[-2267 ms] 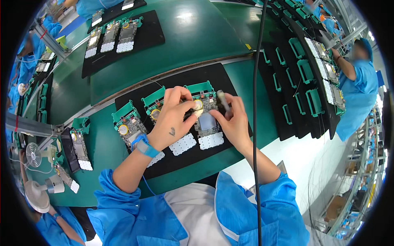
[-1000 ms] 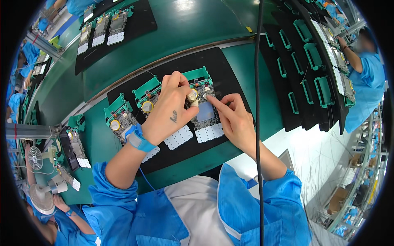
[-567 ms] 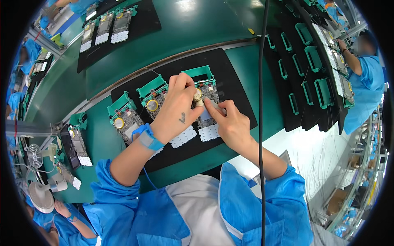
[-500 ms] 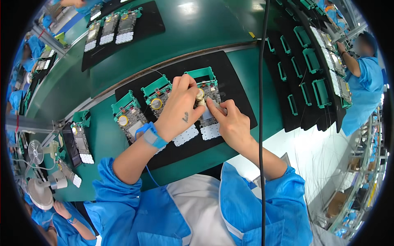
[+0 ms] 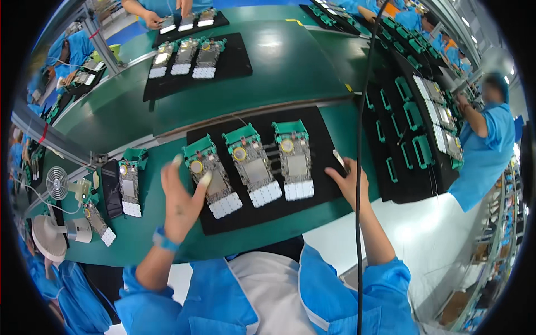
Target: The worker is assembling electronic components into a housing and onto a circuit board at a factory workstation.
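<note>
Three circuit boards lie side by side on a black mat (image 5: pixel 329 195): a left board (image 5: pixel 216 184), a middle board (image 5: pixel 252 170) and a right board (image 5: pixel 295 162). Each has a green plastic frame at its far end, a round yellow-rimmed part and a white dotted pad at its near end. My left hand (image 5: pixel 183 204), with pale finger cots and a blue wristband, is open beside the left board, fingers apart and holding nothing. Past the mat's right side, my right hand (image 5: pixel 353 181) grips a slim pale-ended tool (image 5: pixel 338 157), its exact kind unclear.
Further boards (image 5: pixel 129 190) stand at the left near a small fan (image 5: pixel 56 231). A second black mat with boards (image 5: pixel 207 58) lies beyond the wooden ledge. A black cable (image 5: pixel 360 223) hangs down on the right, before a rack of green frames (image 5: pixel 413 116). Co-workers stand around.
Both hands have drawn apart and away from the right board, left hand leftward, right hand rightward. The left hand's fingers have spread. The view has shifted, with more of the far bench showing.
</note>
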Demonstrator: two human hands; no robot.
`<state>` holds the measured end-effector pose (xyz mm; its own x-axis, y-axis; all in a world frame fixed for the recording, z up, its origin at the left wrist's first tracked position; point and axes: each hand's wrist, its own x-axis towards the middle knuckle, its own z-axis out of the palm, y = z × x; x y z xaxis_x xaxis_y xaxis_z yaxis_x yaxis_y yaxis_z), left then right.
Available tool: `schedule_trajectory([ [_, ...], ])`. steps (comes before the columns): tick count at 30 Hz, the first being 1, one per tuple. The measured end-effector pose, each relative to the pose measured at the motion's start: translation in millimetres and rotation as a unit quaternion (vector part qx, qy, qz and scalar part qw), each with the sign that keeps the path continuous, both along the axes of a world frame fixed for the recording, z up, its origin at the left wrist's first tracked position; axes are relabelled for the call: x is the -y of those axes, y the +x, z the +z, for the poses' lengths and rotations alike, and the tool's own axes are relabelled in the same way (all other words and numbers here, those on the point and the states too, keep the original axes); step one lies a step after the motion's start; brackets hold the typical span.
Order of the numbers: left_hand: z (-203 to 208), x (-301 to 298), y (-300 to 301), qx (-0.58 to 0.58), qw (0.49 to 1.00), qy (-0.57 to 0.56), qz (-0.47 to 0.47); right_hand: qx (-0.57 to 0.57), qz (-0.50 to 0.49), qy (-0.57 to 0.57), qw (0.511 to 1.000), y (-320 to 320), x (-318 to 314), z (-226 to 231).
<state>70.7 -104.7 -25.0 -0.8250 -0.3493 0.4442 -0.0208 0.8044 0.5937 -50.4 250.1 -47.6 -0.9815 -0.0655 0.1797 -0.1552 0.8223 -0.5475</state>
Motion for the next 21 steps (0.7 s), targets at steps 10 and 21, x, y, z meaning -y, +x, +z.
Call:
schedule_trajectory([
  [10, 3.7, 21.8, 22.8, 0.070, 0.778, 0.624, -0.031, 0.263, 0.030, -0.328, 0.907, -37.0, 34.8, 42.7],
  [21, 14.4, 155.7, -181.4, -0.091, 0.779, 0.620, 0.012, 0.073, 0.076, -0.377, 0.920, -154.1, 98.7, 16.4],
])
